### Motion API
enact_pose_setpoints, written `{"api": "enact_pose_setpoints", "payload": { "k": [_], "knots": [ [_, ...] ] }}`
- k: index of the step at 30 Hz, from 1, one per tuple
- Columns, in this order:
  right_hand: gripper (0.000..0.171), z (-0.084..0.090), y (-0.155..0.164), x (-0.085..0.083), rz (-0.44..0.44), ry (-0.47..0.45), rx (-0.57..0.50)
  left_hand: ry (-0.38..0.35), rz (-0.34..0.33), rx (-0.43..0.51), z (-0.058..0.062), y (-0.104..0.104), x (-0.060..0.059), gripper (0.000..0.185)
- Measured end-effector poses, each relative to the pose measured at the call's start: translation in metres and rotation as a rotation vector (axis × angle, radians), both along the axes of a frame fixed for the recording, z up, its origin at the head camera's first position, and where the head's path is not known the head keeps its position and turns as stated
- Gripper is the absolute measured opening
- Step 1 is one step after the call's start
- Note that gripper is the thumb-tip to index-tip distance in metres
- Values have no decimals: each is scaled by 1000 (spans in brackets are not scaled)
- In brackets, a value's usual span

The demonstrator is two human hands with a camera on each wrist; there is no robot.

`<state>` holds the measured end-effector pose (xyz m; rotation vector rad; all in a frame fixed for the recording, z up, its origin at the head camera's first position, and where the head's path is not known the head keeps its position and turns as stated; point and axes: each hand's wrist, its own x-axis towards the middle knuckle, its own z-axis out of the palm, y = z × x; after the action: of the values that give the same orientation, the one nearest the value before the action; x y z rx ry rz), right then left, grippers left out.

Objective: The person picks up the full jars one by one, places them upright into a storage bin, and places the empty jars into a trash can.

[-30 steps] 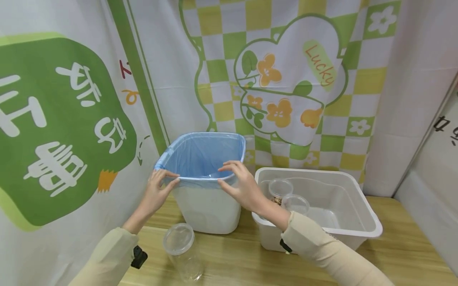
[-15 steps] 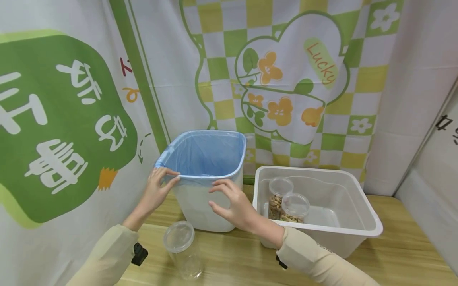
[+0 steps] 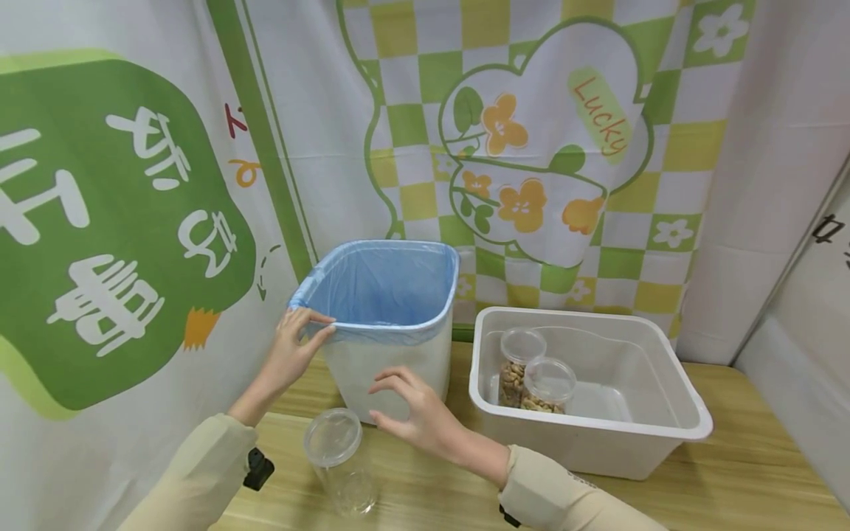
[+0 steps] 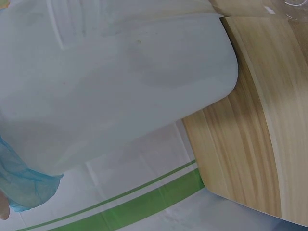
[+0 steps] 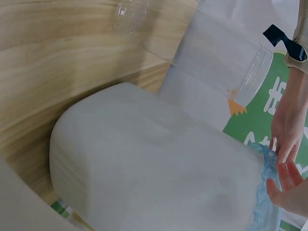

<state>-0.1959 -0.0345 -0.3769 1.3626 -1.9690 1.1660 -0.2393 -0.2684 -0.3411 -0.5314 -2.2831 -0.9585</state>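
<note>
Right hand lowered from the bin rim; left hand kept on the liner.

The blue plastic liner (image 3: 381,291) is pinched at the near-left corner of the white plastic waste bin (image 3: 392,369) by the left hand (image 3: 292,350), as in the earlier frames. The right hand (image 3: 412,413) has been dropped from the rim and is now held open, fingers loosely spread, before the bin's front wall, near the lidded clear plastic jar (image 3: 335,461) on the wooden table (image 3: 730,479). Two lidded jars of nuts (image 3: 534,376) are kept in the white rectangular tub (image 3: 664,435), just beside the bin.
</note>
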Motion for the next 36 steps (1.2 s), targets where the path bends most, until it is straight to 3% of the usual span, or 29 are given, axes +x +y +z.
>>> {"api": "enact_pose_setpoints", "payload": {
  "k": [9,19,36],
  "knots": [
    [29,-18,-10,7,25,-129,-3,6,3,4,1,1,-1,10],
    [36,-37,-20,15,34,-418,12,-5,-7,13,1,2,-2,11],
    [51,-62,-33,26,43,-506,23,-6,-3,19,-2,0,0,11]
  ]
}}
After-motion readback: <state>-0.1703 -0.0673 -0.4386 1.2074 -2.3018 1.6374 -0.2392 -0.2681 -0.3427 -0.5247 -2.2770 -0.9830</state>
